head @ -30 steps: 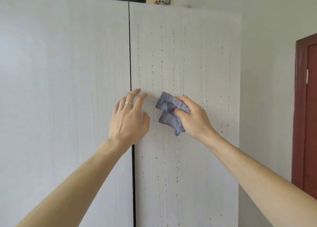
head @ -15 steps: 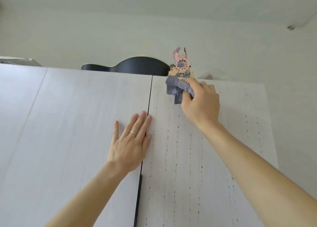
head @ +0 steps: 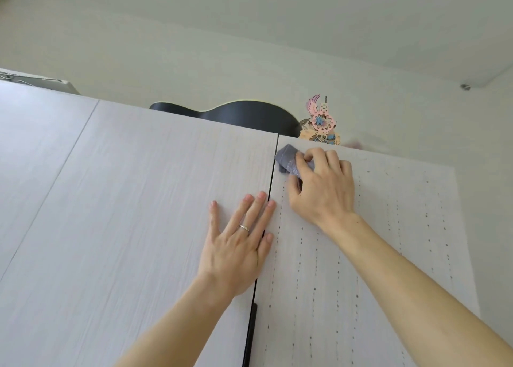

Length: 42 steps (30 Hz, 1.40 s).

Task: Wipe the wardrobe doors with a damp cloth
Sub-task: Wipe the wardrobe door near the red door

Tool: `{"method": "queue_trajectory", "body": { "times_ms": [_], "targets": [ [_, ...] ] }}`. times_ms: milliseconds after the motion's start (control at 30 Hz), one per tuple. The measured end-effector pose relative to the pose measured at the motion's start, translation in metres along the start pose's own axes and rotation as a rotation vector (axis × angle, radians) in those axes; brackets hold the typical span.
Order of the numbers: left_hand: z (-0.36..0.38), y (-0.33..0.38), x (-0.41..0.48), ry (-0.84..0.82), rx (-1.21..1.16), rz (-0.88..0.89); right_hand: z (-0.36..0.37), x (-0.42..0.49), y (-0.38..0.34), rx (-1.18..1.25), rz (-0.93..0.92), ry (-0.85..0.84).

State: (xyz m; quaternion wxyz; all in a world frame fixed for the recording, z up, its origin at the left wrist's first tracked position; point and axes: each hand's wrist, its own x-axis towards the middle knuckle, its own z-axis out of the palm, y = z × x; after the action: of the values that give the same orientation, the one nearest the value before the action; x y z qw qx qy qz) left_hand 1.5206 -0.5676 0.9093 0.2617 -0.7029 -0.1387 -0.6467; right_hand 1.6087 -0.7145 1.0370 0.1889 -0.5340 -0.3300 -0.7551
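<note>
No readable text, label, brand, number or sign appears anywhere. The pale wood-grain wardrobe doors (head: 155, 205) carry only vertical rows of small dark dots, not writing. The pink and blue cut-out wooden ornament (head: 320, 123) on top of the wardrobe shows decorative shapes, including a heart, but no letters.
</note>
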Motion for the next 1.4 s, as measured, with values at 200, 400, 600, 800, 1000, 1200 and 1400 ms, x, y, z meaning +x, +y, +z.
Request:
{"method": "queue_trajectory", "body": {
  "times_ms": [200, 400, 600, 800, 1000, 1200, 1400],
  "targets": [
    [0.004, -0.005, -0.001, 0.04, -0.029, 0.024, 0.008, 0.029, 0.015, 0.08, 0.221, -0.051],
    [0.005, -0.005, -0.002, 0.03, -0.068, 0.04, 0.011, 0.009, -0.026, 0.219, 0.094, 0.029],
    [0.006, -0.006, -0.004, 0.024, -0.079, 0.046, 0.01, 0.037, -0.015, 0.214, 0.159, -0.037],
    [0.005, -0.008, -0.003, 0.05, -0.089, 0.049, 0.007, 0.02, -0.022, 0.268, 0.201, -0.03],
    [0.007, -0.009, -0.002, 0.048, -0.069, 0.056, -0.005, -0.011, 0.018, 0.208, 0.162, -0.027],
    [0.003, -0.006, -0.003, 0.014, -0.059, 0.031, -0.003, 0.012, 0.065, 0.187, 0.367, -0.093],
    [0.003, 0.0, -0.002, -0.011, -0.064, -0.036, 0.001, -0.03, 0.038, 0.224, 0.125, 0.006]
  ]
}}
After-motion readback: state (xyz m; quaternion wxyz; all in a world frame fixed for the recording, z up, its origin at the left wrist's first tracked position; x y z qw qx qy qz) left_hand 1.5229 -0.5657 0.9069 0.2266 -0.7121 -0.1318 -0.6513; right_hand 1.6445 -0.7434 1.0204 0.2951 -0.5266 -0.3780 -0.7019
